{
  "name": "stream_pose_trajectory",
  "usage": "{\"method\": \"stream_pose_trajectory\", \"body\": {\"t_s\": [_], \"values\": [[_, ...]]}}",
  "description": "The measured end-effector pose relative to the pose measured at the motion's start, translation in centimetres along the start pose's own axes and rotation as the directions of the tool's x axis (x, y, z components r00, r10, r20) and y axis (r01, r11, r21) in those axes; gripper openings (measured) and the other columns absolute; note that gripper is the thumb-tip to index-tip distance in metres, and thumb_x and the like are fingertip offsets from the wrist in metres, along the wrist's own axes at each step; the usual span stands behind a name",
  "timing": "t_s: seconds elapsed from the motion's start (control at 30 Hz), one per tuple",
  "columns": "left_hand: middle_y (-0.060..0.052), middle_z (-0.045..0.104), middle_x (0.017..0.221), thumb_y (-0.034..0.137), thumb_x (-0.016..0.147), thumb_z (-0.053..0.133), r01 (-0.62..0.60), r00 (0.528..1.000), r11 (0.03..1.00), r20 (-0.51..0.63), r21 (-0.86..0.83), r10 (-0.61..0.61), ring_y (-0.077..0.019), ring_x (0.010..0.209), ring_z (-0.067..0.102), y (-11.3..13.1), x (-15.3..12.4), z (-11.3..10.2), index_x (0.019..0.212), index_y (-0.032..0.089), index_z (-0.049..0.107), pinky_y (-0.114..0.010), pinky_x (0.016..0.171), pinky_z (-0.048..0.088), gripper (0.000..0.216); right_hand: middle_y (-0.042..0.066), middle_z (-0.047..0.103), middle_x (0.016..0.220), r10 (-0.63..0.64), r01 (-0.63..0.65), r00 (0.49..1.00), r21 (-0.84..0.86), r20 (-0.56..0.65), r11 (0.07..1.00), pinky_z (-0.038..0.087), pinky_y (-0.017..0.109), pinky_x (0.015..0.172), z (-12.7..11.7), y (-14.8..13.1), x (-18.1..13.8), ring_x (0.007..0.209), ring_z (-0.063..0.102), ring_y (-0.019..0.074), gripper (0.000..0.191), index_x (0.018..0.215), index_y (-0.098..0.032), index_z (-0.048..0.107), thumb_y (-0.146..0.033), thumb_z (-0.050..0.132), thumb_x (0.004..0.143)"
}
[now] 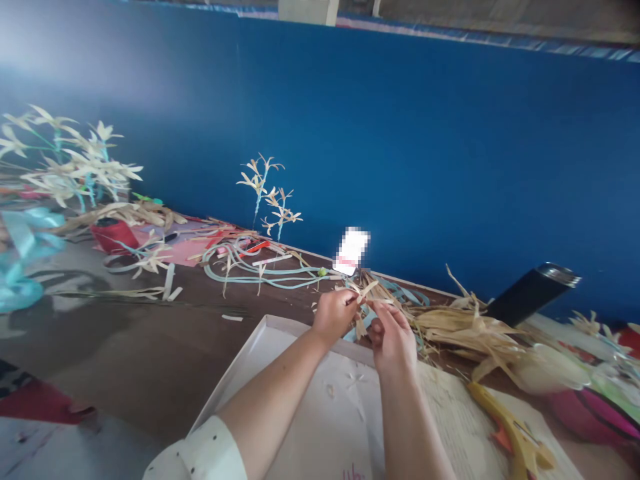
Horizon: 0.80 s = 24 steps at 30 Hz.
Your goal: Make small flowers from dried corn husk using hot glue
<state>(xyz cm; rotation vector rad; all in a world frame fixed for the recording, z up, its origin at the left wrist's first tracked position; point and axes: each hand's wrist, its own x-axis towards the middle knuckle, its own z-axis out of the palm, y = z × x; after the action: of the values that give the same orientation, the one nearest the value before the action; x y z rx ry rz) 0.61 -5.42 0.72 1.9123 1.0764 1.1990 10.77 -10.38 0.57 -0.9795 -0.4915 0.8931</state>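
Both my hands meet above the far edge of a white tray. My left hand is closed, pinching a small flower of dried husk strips. My right hand is closed too, its fingers curled round the lower part of the same husk flower. A pile of loose dried husks lies just right of my hands. Light blue cord coils on the brown table behind my left hand.
A blue wall backs the table. Finished husk flowers on blue stems stand at far left and centre. A red pot, a black flask, a yellow glue gun and blue ribbon lie around.
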Motion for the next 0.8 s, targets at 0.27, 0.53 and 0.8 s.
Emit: {"method": "stream_pose_trajectory", "body": {"t_s": [0.27, 0.53, 0.8], "values": [[0.003, 0.063, 0.059, 0.02, 0.078, 0.053, -0.026, 0.999, 1.0, -0.038, -0.003, 0.026, -0.0102, 0.059, 0.059, 0.2, 0.0, 0.1, 0.062, 0.018, 0.066, -0.018, 0.055, 0.037, 0.021, -0.004, 0.053, 0.052, -0.289, 0.272, 0.957, -0.249, -0.032, 0.929, 0.026, 0.019, 0.037, 0.8, 0.9, -0.5, 0.041, 0.038, 0.0058, 0.024, 0.075, -0.017, 0.064, -0.037, 0.073, 0.065], [0.003, 0.062, 0.058, 0.016, 0.079, 0.05, -0.045, 0.998, 0.999, -0.035, 0.004, 0.045, -0.0098, 0.059, 0.058, 0.0, -0.2, 0.3, 0.061, 0.018, 0.064, -0.018, 0.056, 0.037, 0.023, -0.005, 0.049, 0.047, -0.307, 0.268, 0.95, -0.356, -0.057, 0.895, 0.03, 0.021, 0.039, 1.3, 0.1, -1.1, 0.041, 0.04, 0.0083, 0.025, 0.071, -0.018, 0.062, -0.04, 0.073, 0.063], [0.003, 0.062, 0.058, 0.016, 0.079, 0.05, -0.117, 0.992, 0.992, -0.038, 0.055, 0.119, -0.0103, 0.062, 0.057, 0.2, -0.1, 0.1, 0.057, 0.018, 0.06, -0.018, 0.057, 0.035, 0.024, -0.005, 0.048, 0.044, -0.275, 0.236, 0.96, -0.363, -0.059, 0.901, 0.028, 0.021, 0.038, 1.4, 0.1, -1.3, 0.039, 0.038, 0.008, 0.025, 0.071, -0.018, 0.062, -0.04, 0.072, 0.064]]}}
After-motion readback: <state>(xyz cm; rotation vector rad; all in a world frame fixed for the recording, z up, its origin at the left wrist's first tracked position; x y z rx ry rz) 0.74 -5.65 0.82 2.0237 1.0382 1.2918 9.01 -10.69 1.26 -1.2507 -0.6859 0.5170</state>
